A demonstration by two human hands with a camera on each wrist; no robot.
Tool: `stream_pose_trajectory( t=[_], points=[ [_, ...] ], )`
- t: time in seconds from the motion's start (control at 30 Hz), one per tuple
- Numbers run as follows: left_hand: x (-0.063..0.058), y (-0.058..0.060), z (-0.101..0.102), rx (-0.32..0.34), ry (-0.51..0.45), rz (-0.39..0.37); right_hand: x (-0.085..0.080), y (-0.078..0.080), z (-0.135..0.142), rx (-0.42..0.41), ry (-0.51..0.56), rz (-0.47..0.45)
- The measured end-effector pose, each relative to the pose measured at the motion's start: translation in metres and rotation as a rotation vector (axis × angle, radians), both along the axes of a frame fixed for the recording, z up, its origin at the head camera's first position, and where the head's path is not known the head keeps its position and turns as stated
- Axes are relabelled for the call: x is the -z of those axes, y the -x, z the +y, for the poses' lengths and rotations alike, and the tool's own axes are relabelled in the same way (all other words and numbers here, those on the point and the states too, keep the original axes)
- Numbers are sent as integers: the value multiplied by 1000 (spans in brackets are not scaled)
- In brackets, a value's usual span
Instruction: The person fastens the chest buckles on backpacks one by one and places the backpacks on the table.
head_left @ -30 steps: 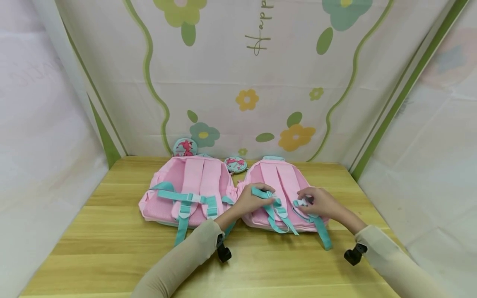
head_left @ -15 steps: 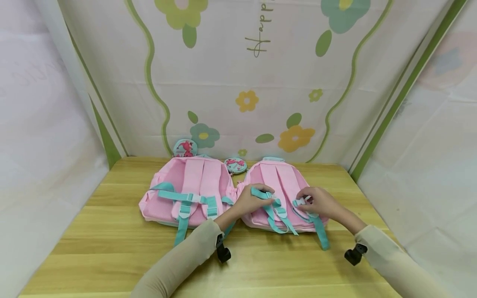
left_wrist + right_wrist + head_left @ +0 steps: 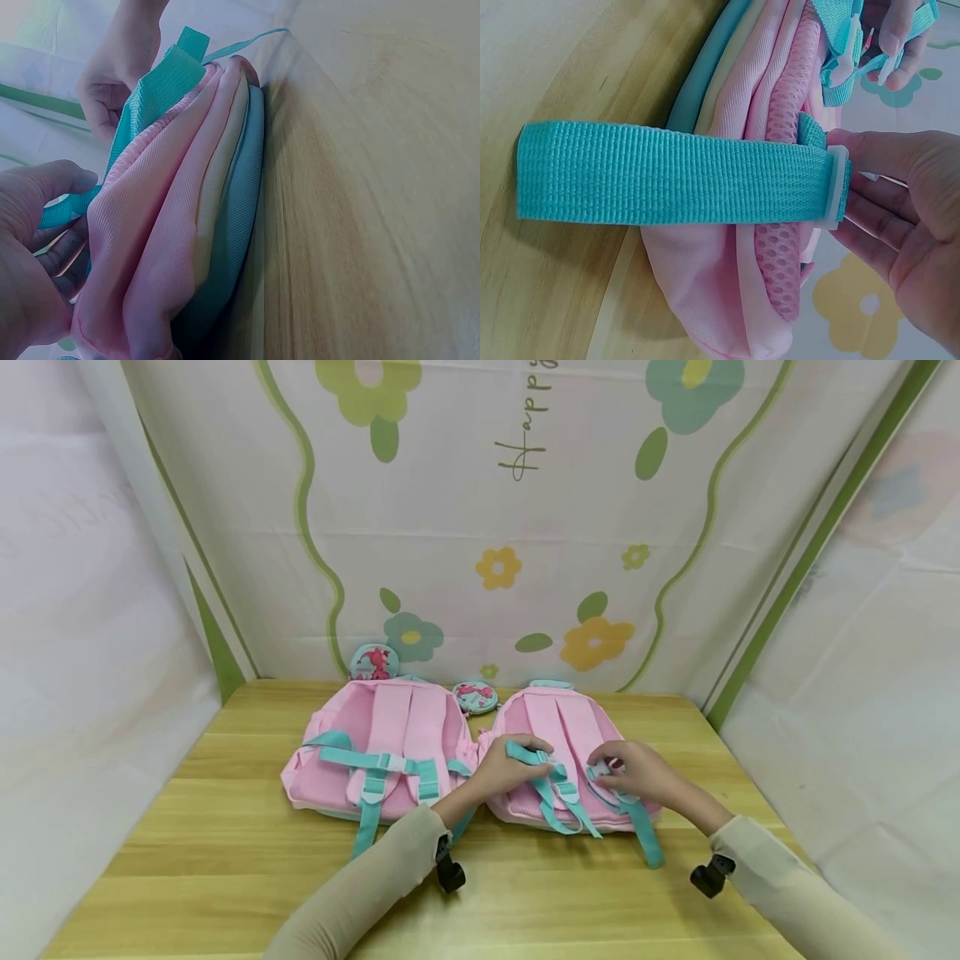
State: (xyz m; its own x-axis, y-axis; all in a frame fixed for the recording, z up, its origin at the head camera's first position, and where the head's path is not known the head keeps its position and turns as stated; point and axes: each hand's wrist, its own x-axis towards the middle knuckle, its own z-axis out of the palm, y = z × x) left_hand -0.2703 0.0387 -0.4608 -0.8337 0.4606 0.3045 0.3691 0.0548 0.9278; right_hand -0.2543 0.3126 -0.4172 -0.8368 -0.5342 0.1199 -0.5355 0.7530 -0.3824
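Two pink backpacks lie back side up, side by side. Over the right backpack, my left hand pinches a teal strap with a white buckle part near the fingertips. My right hand holds a white buckle half on a short teal strap, a small gap away to the right. In the right wrist view, a wide teal webbing end hangs through a white slider beside the right fingers. The left wrist view shows the teal strap between left thumb and fingers.
The left backpack has its teal chest strap fastened across by a white buckle. Round teal pouches with a pink figure lie behind the bags. Fabric walls enclose the wooden table.
My right hand has shifted slightly left with its buckle half, nearer the left hand. The left hand stays almost still. The head view has tilted up a little.
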Motion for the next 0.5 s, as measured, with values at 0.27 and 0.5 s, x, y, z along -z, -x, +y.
stream_pose_trajectory(
  t=[0.27,0.5],
  points=[
    [-10,-6,-1,-3,10,-21,2,2,-6,-25,-2,29],
    [-27,-20,-7,5,-6,-24,6,3,-6,-29,1,29]
  ],
)
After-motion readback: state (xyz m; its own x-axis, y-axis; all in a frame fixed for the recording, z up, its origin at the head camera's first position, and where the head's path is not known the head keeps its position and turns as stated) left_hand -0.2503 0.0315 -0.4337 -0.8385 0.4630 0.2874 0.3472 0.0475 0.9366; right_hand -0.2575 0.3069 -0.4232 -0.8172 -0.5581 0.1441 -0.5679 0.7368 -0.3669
